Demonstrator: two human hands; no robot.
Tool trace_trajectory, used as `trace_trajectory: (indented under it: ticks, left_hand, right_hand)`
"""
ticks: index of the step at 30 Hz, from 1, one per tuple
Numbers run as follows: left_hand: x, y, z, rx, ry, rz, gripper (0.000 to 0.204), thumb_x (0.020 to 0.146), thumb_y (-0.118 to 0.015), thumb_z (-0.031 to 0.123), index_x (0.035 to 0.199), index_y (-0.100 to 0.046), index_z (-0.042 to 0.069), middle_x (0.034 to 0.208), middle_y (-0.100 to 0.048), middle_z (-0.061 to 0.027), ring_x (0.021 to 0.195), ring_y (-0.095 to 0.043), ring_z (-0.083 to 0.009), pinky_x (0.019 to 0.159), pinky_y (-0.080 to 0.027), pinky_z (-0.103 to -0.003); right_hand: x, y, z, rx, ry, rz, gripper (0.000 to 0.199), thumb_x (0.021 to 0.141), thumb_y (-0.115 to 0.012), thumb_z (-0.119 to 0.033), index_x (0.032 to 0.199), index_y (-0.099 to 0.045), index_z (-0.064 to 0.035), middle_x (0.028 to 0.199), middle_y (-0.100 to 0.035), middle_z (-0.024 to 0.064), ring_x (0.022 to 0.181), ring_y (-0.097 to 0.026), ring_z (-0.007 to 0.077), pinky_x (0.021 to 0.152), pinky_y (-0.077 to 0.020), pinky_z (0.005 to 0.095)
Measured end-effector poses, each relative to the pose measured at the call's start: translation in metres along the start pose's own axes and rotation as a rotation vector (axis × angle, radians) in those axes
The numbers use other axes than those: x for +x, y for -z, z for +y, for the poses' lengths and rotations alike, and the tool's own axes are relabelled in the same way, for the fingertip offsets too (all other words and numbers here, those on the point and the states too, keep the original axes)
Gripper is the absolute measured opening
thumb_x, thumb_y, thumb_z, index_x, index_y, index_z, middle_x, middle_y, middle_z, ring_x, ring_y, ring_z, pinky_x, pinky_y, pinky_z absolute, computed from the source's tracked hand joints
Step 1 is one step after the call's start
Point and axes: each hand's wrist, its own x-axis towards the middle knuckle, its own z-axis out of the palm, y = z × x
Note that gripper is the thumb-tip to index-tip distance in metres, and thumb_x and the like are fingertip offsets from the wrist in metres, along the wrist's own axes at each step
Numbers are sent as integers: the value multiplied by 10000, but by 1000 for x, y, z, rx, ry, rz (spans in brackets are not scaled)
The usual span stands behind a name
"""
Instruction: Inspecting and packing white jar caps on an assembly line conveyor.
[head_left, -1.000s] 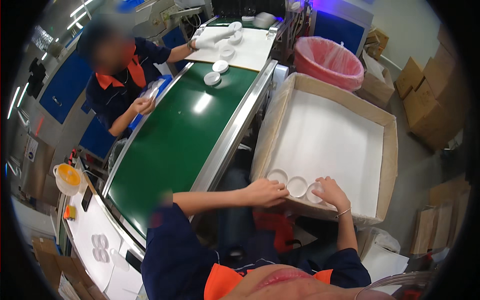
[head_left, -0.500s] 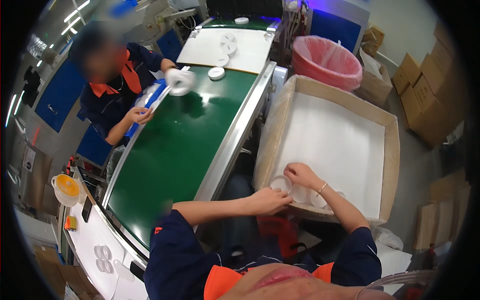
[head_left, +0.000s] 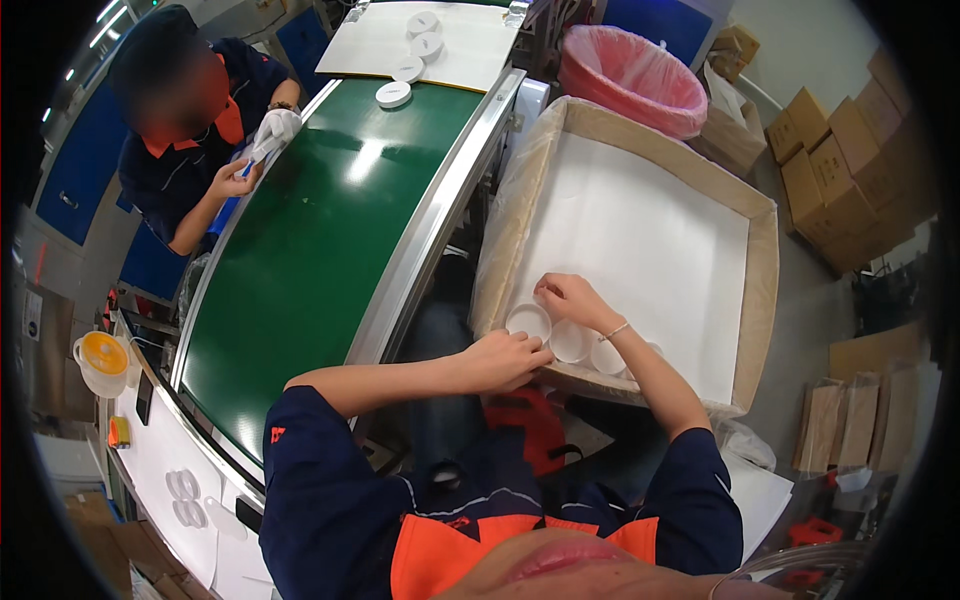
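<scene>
In the near left corner of a large shallow box lies a shallow round white lid, its rim facing up. My left hand bends its fingers over the box's near edge, against the near side of that lid. At the lid's far side is my right hand, with curled fingers drawn together; whether they pinch anything is hidden. A thin bracelet circles my right wrist. More round lids sit in a row along the near wall, partly under my right forearm.
Left of the box runs a green conveyor belt, with several white round pieces at its far end. Across it a co-worker handles a small blue-and-white item. A pink-lined bin stands behind the box; cartons are stacked at right.
The whole view has shifted, so the scene sits higher and further left. My hands stay around the same lid. The co-worker's gloved hand has drawn back from over the belt, and the white roundish item there is gone.
</scene>
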Motion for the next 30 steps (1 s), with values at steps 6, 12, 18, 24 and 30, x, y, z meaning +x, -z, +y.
trace_trajectory:
  ticks: [6,12,18,24,30]
  left_hand:
    - [0,1,1,17,47,-61,354,785,-624,162,1123,-544,92,934,-598,-83,839,-633,-250,677,-518,-378]
    - [1,0,-1,28,32,-56,345,783,-624,162,1113,-552,93,931,-600,-81,835,-634,-245,675,-518,-376]
    - [1,-1,-3,21,34,-51,339,778,-627,160,1103,-559,94,930,-604,-80,836,-636,-243,673,-517,-367]
    - [1,0,-2,23,34,-52,335,776,-629,161,1097,-562,95,921,-601,-79,836,-635,-244,674,-515,-365]
    - [1,1,-2,21,23,-33,337,777,-629,162,1100,-560,95,919,-600,-78,825,-636,-244,668,-517,-367]
  right_hand:
    - [1,-1,1,-12,3,-4,222,857,-507,-155,941,-668,-26,850,-683,144,739,-643,271,695,-504,355]
    - [1,1,1,-8,-5,-8,221,861,-516,-165,943,-667,-26,851,-685,144,735,-646,268,694,-506,353]
    - [3,0,3,0,6,-12,222,863,-512,-160,943,-664,-20,856,-687,142,741,-647,267,697,-507,352]
    - [4,-2,8,9,23,-14,218,863,-520,-142,957,-654,1,826,-670,132,688,-600,211,672,-485,324]
    - [4,-1,7,6,28,-18,220,859,-516,-137,954,-655,5,826,-671,135,689,-603,216,672,-486,326]
